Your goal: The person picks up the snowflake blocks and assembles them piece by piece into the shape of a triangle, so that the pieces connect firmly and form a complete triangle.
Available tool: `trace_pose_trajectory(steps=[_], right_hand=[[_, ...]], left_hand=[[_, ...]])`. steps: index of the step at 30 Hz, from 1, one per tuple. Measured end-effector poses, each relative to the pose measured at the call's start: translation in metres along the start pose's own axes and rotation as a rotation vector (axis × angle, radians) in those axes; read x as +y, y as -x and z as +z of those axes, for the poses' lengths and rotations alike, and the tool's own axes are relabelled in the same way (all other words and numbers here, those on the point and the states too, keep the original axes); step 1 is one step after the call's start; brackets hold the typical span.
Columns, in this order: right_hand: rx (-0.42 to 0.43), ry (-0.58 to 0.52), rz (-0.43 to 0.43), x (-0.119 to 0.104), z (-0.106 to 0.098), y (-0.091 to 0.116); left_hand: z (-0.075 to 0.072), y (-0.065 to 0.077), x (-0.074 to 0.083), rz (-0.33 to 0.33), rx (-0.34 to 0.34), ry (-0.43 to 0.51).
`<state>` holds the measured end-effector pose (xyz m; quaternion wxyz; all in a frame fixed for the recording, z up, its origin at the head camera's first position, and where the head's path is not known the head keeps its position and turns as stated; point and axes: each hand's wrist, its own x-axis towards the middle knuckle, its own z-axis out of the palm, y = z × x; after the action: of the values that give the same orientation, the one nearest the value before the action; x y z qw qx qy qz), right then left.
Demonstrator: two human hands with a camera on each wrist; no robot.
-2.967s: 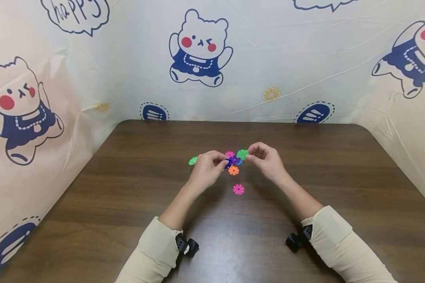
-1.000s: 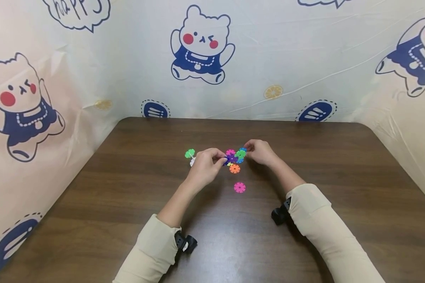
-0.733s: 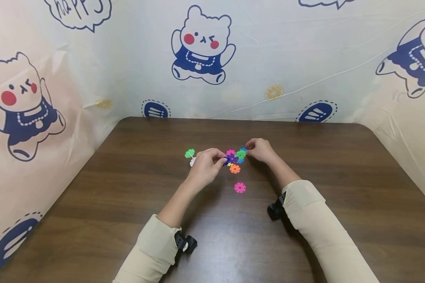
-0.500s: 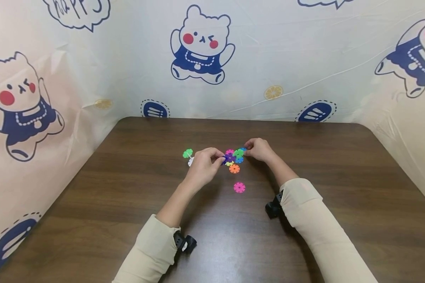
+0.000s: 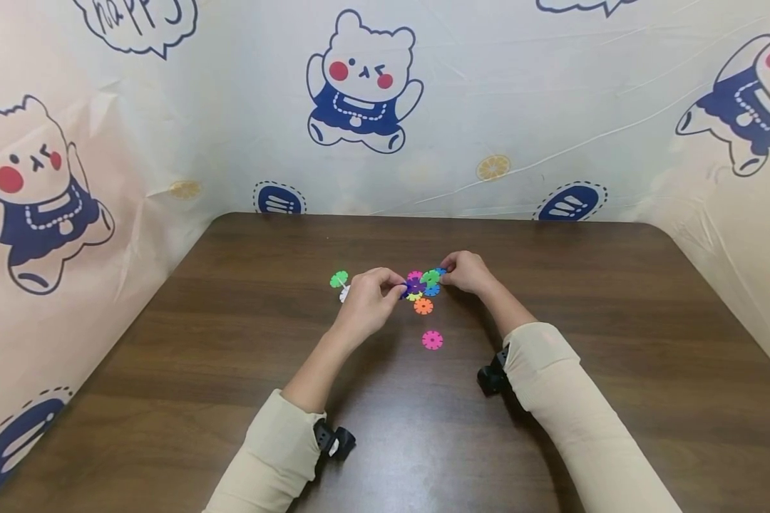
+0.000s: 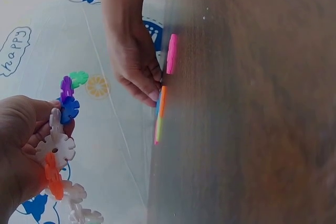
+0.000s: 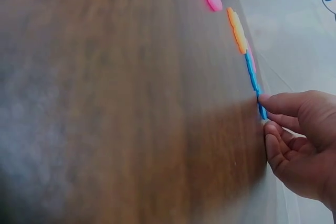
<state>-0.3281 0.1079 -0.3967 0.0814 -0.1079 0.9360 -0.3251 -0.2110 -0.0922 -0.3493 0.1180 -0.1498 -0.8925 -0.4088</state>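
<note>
My left hand (image 5: 368, 303) pinches a chain of interlocking plastic snowflake discs above the table, at its dark blue disc (image 6: 69, 109). A purple disc (image 5: 416, 286) and a green disc (image 5: 430, 278) extend to the right. Past the other side of the hand, white discs (image 6: 55, 149), an orange disc (image 6: 54, 177) and another green disc (image 5: 339, 278) show. At the table surface, my right hand (image 5: 468, 273) pinches a light blue disc (image 7: 261, 107) between thumb and fingers. Part of this disc is hidden by the fingers.
Loose discs lie flat on the wooden table (image 5: 231, 370): orange (image 5: 423, 306), yellow (image 5: 413, 296), a second light blue one (image 5: 432, 290), pink behind (image 5: 414, 275), and another pink disc (image 5: 433, 340) nearer the person. A printed curtain (image 5: 244, 107) stands behind the table.
My right hand has let go of the chain's green disc and moved slightly back to the light blue disc on the table. The left hand keeps hold of the chain, its far green end now more visible.
</note>
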Motion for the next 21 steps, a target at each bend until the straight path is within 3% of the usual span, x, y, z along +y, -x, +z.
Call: trace_pose_trajectory(steps=[3,11,18,21], right_hand=[[0.007,-0.02,0.02,-0.002,0.0,0.002],[0.081,-0.081,-0.027,0.004,-0.003,0.007],[0.076,-0.243,0.011,0.004,-0.008,0.018],[0.095,-0.299,-0.01,0.003,-0.011,0.025]], left_hand=[[0.0,0.0,-0.001,-0.005,-0.005,0.005],[0.001,-0.001,-0.002,-0.011,-0.007,0.009],[0.002,-0.001,-0.002,-0.031,-0.011,0.011],[0.002,-0.001,-0.002,-0.028,-0.011,0.012]])
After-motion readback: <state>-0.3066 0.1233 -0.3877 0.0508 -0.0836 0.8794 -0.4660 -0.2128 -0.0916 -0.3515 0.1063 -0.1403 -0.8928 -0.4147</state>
